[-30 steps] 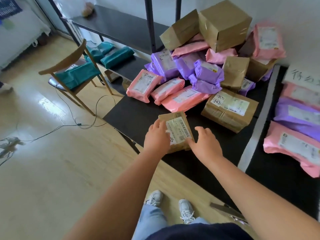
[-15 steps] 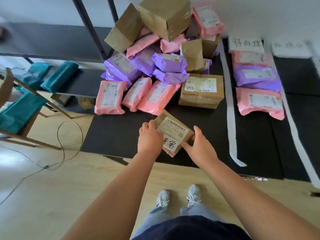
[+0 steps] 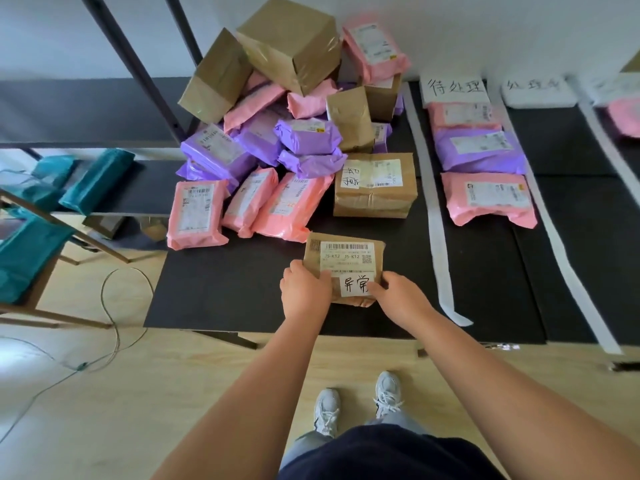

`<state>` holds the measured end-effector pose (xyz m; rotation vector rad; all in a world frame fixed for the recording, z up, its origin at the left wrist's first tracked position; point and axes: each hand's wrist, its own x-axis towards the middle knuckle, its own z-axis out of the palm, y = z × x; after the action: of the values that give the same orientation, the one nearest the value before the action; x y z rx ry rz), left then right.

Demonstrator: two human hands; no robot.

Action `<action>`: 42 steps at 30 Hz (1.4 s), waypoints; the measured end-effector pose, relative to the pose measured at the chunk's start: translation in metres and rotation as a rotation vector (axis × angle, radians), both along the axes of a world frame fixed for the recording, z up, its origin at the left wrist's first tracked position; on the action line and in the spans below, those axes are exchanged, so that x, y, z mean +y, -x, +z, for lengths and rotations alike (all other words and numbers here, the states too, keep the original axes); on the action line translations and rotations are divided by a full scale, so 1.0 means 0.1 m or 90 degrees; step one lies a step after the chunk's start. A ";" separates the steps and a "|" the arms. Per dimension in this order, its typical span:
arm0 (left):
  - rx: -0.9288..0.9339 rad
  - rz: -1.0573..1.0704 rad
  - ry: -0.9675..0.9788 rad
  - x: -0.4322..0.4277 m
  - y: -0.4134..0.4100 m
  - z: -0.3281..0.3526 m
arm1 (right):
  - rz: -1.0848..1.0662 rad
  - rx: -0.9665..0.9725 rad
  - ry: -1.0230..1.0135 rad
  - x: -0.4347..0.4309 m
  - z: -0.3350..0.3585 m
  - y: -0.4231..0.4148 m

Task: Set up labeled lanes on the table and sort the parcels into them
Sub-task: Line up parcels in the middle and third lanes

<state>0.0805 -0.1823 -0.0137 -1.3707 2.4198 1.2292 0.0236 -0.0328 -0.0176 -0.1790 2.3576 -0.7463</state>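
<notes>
A small brown parcel (image 3: 346, 258) with a barcode label and a handwritten white sticker sits near the front edge of the black table (image 3: 225, 292). My left hand (image 3: 303, 294) grips its near-left corner and my right hand (image 3: 398, 297) grips its near-right corner. Behind it lies a pile of pink, purple and brown parcels (image 3: 287, 133). White tape strips (image 3: 433, 216) divide the table into lanes. The first lane has a handwritten paper label (image 3: 455, 88) and holds a pink parcel (image 3: 488, 199), a purple one (image 3: 479, 152) and another pink one (image 3: 464, 116).
A second paper label (image 3: 535, 90) heads the lane further right, past another tape strip (image 3: 554, 233). A wooden chair (image 3: 31, 244) with teal bags stands at the left, beside a low shelf with more teal bags (image 3: 97, 180). Cables (image 3: 114, 306) trail on the floor.
The view swung right and now faces the table squarely. The small brown parcel turned between my hands so its label reads upright, and both hands closed on its near corners.
</notes>
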 end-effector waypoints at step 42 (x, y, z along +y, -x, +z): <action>0.558 0.008 -0.200 0.12 0.15 2.09 | -0.190 0.386 0.421 0.24 1.95 0.08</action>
<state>0.0659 -0.1704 0.1952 -0.8450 2.4625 2.4794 0.0154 -0.0083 0.1770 -0.3796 2.6195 -1.8224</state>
